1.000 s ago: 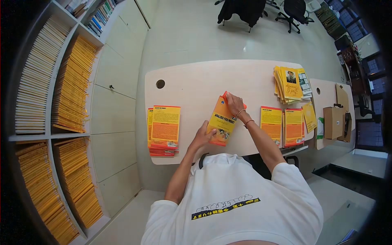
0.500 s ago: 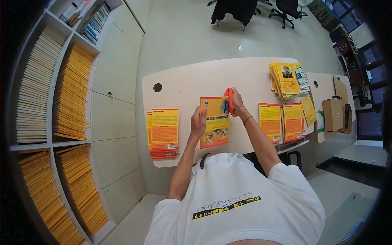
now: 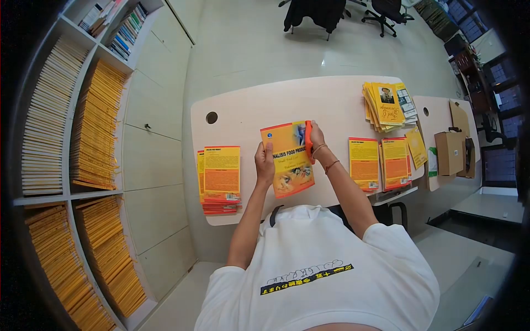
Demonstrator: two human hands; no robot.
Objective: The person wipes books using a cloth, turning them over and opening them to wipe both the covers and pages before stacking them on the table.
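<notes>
A yellow and orange book (image 3: 288, 160) with "Analisis Food Product" on its cover is held above the table. My left hand (image 3: 265, 160) grips its left edge, thumb on the cover. Closed at the upper right edge of the book is my right hand (image 3: 317, 139), around an orange-red tool (image 3: 308, 142) whose kind I cannot make out. The tool lies against the book's right edge. To the left is a stack of similar books (image 3: 222, 174), back covers up. On the right lie two more piles, a nearer book pile (image 3: 363, 165) and a farther book pile (image 3: 396, 163).
Several yellow books (image 3: 386, 107) are stacked at the table's (image 3: 248, 118) far right corner. A cardboard box (image 3: 449, 151) stands on the adjoining table. Shelves packed with books (image 3: 99, 121) and cabinets (image 3: 154, 154) line the left side. Chairs (image 3: 385, 16) stand on the floor beyond.
The book has tilted, its top swinging left. The orange-red tool has turned more upright along the book's right edge, and my right hand has shifted slightly left with it.
</notes>
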